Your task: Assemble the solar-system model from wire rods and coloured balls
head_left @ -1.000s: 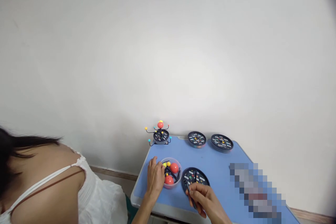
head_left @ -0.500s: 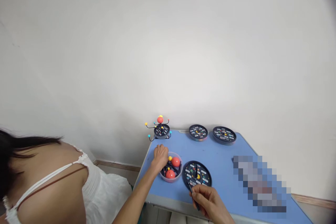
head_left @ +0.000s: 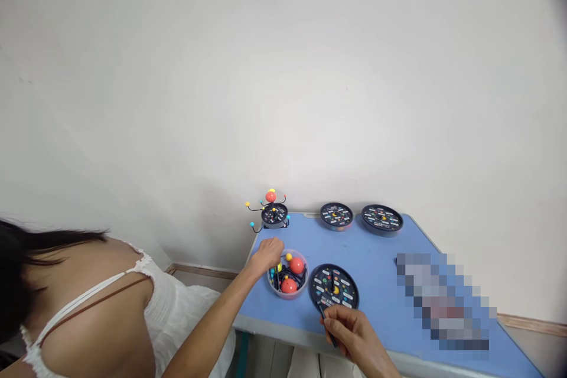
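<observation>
Pinching thin black rod (head_left: 322, 310) in right hand (head_left: 354, 336), rod tip at edge of round black printed disc (head_left: 353, 294); curled left hand (head_left: 266, 255) just beside clear plastic bowl (head_left: 275, 290) of red balls (head_left: 296, 265); left hold cannot be told.

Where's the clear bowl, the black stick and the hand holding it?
Bowl (head_left: 287, 297): head view, on its front rim.
Stick (head_left: 321, 309): head view, on its upper end.
Hand (head_left: 349, 331): head view, on its back.

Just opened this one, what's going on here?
A person's left hand is at the rim of a clear bowl of red balls, yellow balls and black rods. The right hand holds a black rod by a black disc. An assembled ball-and-rod model and two more discs sit on the blue table.
</observation>
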The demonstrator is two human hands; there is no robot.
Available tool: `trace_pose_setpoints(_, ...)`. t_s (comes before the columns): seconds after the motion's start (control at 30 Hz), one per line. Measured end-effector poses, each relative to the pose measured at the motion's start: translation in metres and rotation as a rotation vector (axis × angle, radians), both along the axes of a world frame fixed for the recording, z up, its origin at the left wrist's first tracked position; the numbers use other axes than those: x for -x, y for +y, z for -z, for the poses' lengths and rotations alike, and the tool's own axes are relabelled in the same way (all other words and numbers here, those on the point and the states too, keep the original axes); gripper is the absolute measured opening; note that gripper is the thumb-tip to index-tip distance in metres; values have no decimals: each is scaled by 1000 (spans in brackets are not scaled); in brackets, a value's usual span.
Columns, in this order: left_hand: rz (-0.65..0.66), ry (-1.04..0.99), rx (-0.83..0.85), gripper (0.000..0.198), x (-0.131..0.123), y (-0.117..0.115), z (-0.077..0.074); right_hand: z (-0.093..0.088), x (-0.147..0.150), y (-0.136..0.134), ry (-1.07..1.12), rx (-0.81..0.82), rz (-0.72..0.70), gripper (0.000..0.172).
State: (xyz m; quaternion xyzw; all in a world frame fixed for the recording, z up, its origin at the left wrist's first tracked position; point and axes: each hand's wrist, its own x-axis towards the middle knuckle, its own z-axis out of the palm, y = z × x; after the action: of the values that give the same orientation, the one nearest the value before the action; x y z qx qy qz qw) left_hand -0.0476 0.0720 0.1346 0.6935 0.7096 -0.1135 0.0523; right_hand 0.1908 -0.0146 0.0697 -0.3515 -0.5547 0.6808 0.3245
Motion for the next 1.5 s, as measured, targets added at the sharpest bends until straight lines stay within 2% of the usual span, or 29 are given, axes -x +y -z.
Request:
trace_pose_setpoints(0.2, -4, -44, -83, 32, 1, -10, -13, -7, 0, -5, 14, -2, 22, 33)
trace_pose_setpoints(0.37, -42, -249, -267, 19, 3, -28, -23, -3, 5, -3, 49, 47, 71, 38)
trace_pose_setpoints(0.43, -68, -382, -364, 17, 2, -37, -25, 0, 7, -2, 63, 76, 92, 40)
trace_pose_setpoints(0.57, -165, -727, -516, 28, -9, -61, -21, -3, 7, -3, 90, 123, 101, 42)
trace_pose_setpoints(0.7, -270, -1074, -566, 49, -32, -94, -10, -13, 5, -8, 166, 125, 77, 41)
trace_pose_setpoints(0.8, -329, -1278, -569, 53, -51, -122, 1, -16, 6, -12, 206, 99, 77, 44)
trace_pose_setpoints(0.83, -373, -1434, -550, 52, -57, -130, 5, -16, 6, -13, 207, 86, 77, 46)
trace_pose_setpoints(0.9, -431, -1615, -524, 51, -66, -142, 13, -15, 7, -14, 191, 56, 73, 48)
trace_pose_setpoints(0.97, -451, -1701, -495, 51, -72, -149, 20, -16, 8, -15, 172, 17, 71, 50)
trace_pose_setpoints(1.1, -447, -1760, -452, 51, -80, -151, 27, -24, 11, -19, 165, -145, 107, 47)
trace_pose_setpoints(1.23, -520, -1771, -452, 72, -86, -150, 22, -35, 13, -23, 47, -422, 179, 41)
trace_pose_setpoints(1.33, -539, -1806, -462, 75, -89, -151, 19, -39, 14, -27, -89, -583, 203, 41)
trace_pose_setpoints(1.5, -521, -1838, -492, 68, -86, -152, 32, -40, 15, -32, -189, -640, 177, 37)
